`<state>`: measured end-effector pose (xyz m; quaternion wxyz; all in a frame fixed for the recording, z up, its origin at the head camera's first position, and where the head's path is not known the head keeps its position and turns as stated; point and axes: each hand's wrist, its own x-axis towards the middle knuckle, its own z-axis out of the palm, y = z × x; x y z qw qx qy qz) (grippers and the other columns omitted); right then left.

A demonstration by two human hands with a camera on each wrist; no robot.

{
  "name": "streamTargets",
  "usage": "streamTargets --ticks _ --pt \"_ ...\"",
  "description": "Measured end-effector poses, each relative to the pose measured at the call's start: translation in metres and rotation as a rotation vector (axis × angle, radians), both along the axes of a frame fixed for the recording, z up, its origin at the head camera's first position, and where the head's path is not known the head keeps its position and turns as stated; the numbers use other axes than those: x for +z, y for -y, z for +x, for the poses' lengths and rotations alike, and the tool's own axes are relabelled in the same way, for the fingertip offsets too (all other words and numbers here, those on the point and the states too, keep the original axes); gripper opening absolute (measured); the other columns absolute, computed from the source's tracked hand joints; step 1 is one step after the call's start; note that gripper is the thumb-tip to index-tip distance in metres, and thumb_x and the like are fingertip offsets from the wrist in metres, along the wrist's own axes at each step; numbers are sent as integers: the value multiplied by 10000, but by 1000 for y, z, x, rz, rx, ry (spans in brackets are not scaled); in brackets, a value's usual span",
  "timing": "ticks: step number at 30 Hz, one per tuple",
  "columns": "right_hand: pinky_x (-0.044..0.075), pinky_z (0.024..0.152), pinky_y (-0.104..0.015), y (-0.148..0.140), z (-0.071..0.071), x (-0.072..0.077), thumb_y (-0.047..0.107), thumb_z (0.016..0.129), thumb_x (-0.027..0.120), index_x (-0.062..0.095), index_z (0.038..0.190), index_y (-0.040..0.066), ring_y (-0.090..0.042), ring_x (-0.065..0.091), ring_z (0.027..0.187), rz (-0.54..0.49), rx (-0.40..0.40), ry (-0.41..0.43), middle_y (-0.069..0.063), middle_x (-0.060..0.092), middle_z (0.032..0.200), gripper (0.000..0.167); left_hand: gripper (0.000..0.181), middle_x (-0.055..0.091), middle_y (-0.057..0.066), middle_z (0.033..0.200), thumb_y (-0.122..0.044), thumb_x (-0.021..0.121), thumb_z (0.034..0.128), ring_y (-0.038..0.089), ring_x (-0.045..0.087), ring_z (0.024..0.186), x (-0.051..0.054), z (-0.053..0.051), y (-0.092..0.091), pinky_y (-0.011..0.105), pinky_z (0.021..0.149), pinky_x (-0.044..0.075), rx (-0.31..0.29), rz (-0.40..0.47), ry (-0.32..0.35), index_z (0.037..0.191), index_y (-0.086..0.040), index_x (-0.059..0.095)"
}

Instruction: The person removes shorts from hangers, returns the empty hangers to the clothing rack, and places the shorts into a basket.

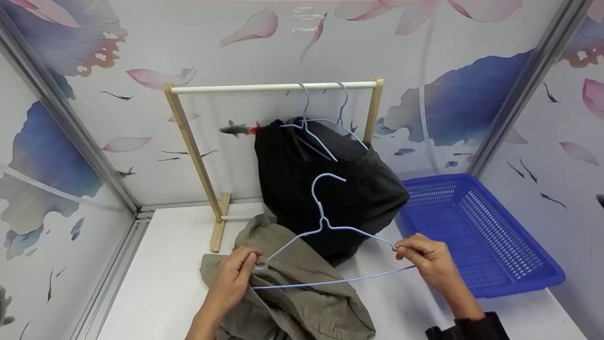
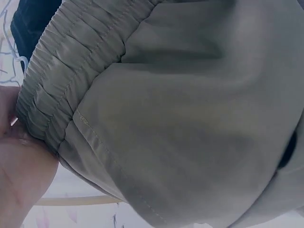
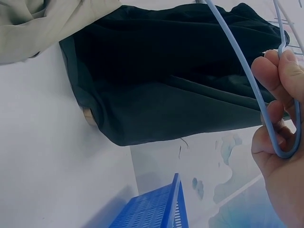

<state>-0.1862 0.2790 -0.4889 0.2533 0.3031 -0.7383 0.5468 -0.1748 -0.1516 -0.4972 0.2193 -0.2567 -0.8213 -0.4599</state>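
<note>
My right hand point(image 1: 427, 259) grips the right end of a light blue clothes hanger point(image 1: 347, 228), whose hook points up. In the right wrist view, the fingers curl around the hanger's bent wire end. My left hand point(image 1: 233, 274) pinches the gathered elastic waistband of olive-grey pants point(image 1: 325, 307) at the hanger's left end. The left end of the hanger's lower bar goes in at the waistband, beside this hand. The left wrist view shows the pants point(image 2: 180, 123) hanging from the waistband, with a stitched pocket edge. Whether the left fingers also hold the wire is hidden.
Behind the hands stands a small rack with a white rod point(image 1: 236, 88) and wooden legs. Black clothing point(image 1: 311, 189) hangs from it on two blue hangers. A blue plastic basket point(image 1: 514, 226) stands at the right on the white table point(image 1: 155, 264). Printed panels enclose the space.
</note>
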Motion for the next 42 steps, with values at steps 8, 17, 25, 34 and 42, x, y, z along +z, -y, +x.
streamTargets --ticks 8,17,25,34,42 --pt "450 600 -149 -2 -2 0 -338 752 616 758 888 -38 -57 613 728 0 -4 -19 -81 691 713 358 171 688 -71 928 -23 623 1009 25 570 793 -5 5 4 244 702 497 -22 -2 60 1039 -131 752" --pt "462 621 -153 -5 0 3 -325 776 610 760 890 -37 -60 618 732 -2 -15 2 -84 694 723 344 221 662 -139 900 -30 674 974 26 595 806 -9 7 5 250 721 506 -22 -30 18 965 -239 744" --pt "466 630 -148 -8 3 5 -315 786 611 759 898 -33 -61 625 734 18 -22 14 -75 693 727 338 240 635 -102 800 -10 670 964 58 572 759 -9 8 2 276 700 484 -55 -45 -21 848 -220 678" --pt "468 625 -138 -11 3 6 -327 785 600 758 902 -45 -52 640 747 12 -18 10 -86 702 733 344 229 652 14 753 -72 614 1027 44 580 697 -4 6 0 256 640 511 -116 -50 75 833 -187 653" --pt "462 622 -133 -12 1 5 -351 763 590 755 899 -57 -41 630 748 1 -11 -28 -90 705 729 364 208 615 -45 763 -136 584 1059 53 552 672 7 2 -5 251 622 504 -182 -73 161 863 -169 645"
